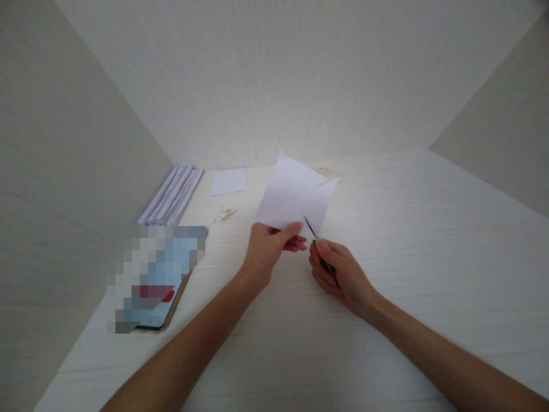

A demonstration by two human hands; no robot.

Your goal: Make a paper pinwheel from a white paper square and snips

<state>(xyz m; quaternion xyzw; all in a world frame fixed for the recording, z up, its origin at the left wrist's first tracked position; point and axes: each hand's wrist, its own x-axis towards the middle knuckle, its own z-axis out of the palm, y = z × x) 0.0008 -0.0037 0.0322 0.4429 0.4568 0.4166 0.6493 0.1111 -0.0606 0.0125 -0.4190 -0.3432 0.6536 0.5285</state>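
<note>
Fingers of the left hand pinch a white paper sheet's lower edge above the table, while the right hand, closed around a thin dark blade, angles it up-left into that edge.

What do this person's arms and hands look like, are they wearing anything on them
Both forearms are bare right down to the frame's lower edge, with no sleeves in view. The left hand and right hand wear no gloves. No watch, bracelet or ring is visible. The fingernails look short and unpainted.
</note>
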